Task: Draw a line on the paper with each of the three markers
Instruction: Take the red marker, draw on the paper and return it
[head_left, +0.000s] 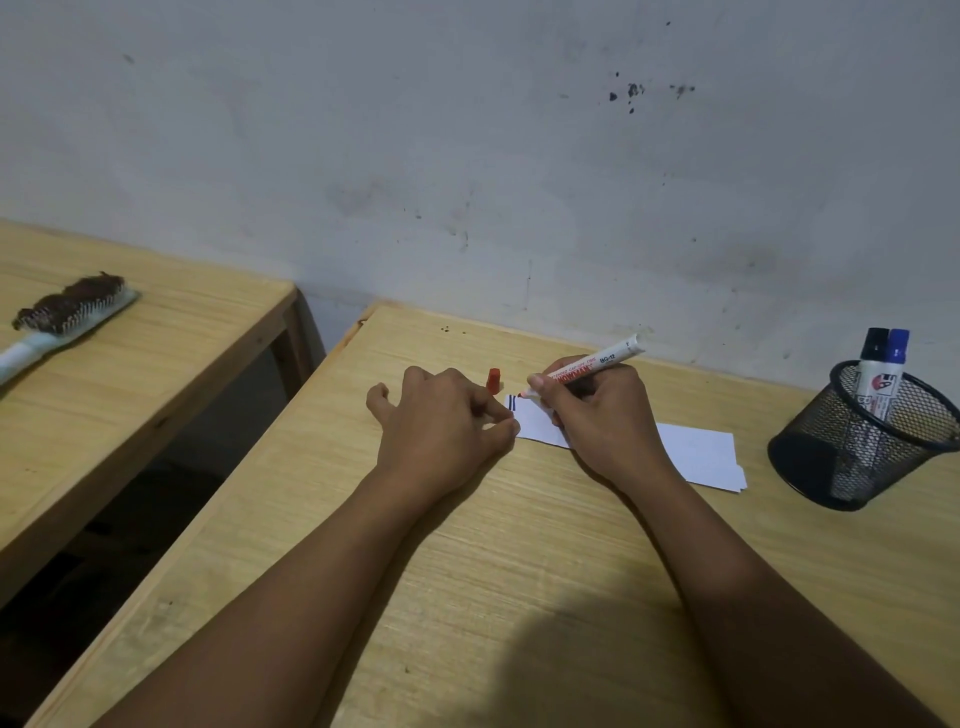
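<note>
A white paper strip (696, 454) lies on the wooden desk (519, 571) near the wall. My right hand (597, 415) grips an uncapped red marker (597, 362), its tip touching the paper's left end beside two short dark lines (512, 402). My left hand (447, 426) rests on the desk with its fingertips pressing the paper's left corner. The red cap (493, 380) stands on the desk just behind my left hand. A black-capped marker (872, 364) and a blue-capped marker (897, 358) stand in a black mesh cup (857, 447) at the right.
A second wooden table (130, 374) stands to the left across a dark gap, with a hairbrush (67, 312) on it. A stained grey wall (519, 156) runs right behind the desk.
</note>
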